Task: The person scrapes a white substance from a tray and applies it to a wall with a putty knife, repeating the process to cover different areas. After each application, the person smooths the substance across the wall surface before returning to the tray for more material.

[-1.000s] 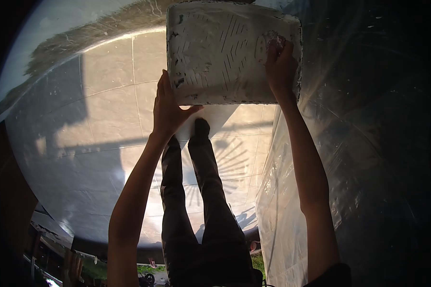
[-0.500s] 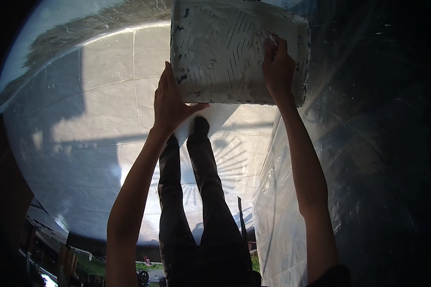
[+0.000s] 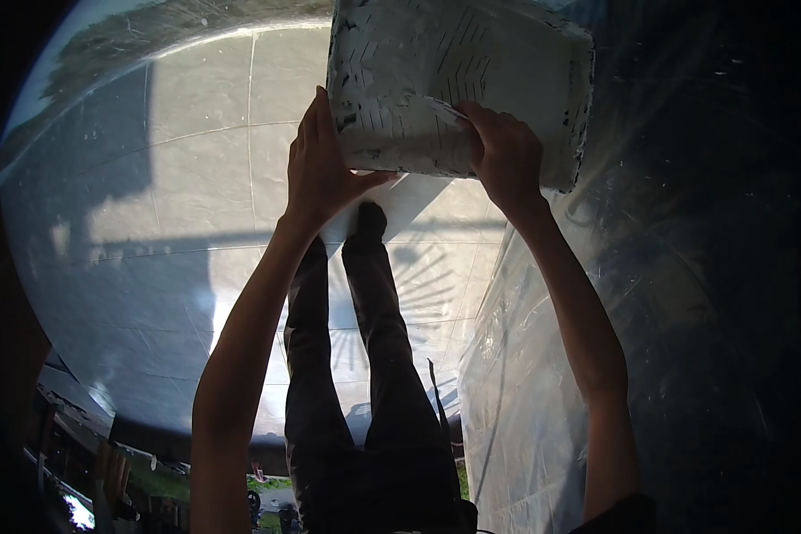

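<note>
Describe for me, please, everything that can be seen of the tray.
The tray is roughly rectangular, with a raised rim and slanting rows of thin dark lines on its face. A whitish, smeared coating hides its material; dark patches show along the edges. It is held above the tiled floor, face towards the camera, part of its far edge cut off by the picture. The left hand holds its near left corner; the right hand has a thin pale piece at its face, contact unclear.

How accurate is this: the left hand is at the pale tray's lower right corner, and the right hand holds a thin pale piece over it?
One error: the head view shows the left hand at the lower left corner of the pale tray. The right hand does hold a thin pale piece over it.
</note>
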Tool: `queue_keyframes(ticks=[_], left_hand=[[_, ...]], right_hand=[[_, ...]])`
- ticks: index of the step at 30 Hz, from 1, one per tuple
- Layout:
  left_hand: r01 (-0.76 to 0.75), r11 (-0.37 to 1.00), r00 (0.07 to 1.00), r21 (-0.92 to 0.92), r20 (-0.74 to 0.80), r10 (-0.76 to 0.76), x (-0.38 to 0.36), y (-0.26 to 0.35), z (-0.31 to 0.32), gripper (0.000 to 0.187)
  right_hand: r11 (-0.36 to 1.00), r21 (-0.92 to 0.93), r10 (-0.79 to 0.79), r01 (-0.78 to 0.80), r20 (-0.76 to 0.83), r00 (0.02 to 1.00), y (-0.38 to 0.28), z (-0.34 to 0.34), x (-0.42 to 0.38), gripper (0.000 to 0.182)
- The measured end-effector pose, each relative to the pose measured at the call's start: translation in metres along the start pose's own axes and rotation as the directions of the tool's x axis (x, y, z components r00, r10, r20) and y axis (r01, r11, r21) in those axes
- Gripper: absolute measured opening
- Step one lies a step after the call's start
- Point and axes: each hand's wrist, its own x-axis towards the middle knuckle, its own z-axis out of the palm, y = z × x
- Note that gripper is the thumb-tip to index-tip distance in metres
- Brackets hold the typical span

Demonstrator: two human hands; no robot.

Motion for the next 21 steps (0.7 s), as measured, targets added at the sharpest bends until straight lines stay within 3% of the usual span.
queue_keyframes(ticks=[3, 7, 16, 18, 19, 21], left_hand=[[-0.039, 0.998, 0.998, 0.046, -0.044, 0.041, -0.001, -0.001, 0.001, 0.137], [0.0, 1.0, 1.0, -0.026, -0.011, 0.0, -0.002, -0.005, 0.004, 0.139], [0.004, 1.0, 1.0, -0.029, -0.011, -0.005, -0.001, -0.003, 0.003, 0.139], [0.005, 0.999, 1.0, -0.047, -0.004, -0.005, -0.001, -0.002, 0.003, 0.139], [-0.023, 1.0, 0.999, 0.0, -0.029, 0.023, -0.002, -0.002, 0.003, 0.138], [-0.052, 0.997, 0.997, 0.05, -0.056, 0.055, -0.002, -0.002, 0.003, 0.137]], right_hand=[[0.999, 0.031, -0.041, 0.039, 0.038, 0.998, -0.004, -0.002, -0.01, 0.012], [0.995, 0.093, -0.051, 0.042, 0.098, 0.994, -0.005, -0.006, -0.015, 0.011], [0.985, 0.145, 0.03, -0.09, 0.372, 0.928, 0.009, -0.008, 0.015, 0.02], [0.969, 0.189, 0.041, -0.161, 0.517, 0.855, 0.023, -0.002, 0.027, 0.025], [0.969, 0.19, 0.042, -0.161, 0.514, 0.857, 0.029, 0.0, 0.033, 0.025], [0.914, 0.283, 0.009, -0.29, 0.702, 0.712, 0.041, 0.005, 0.047, 0.037]])
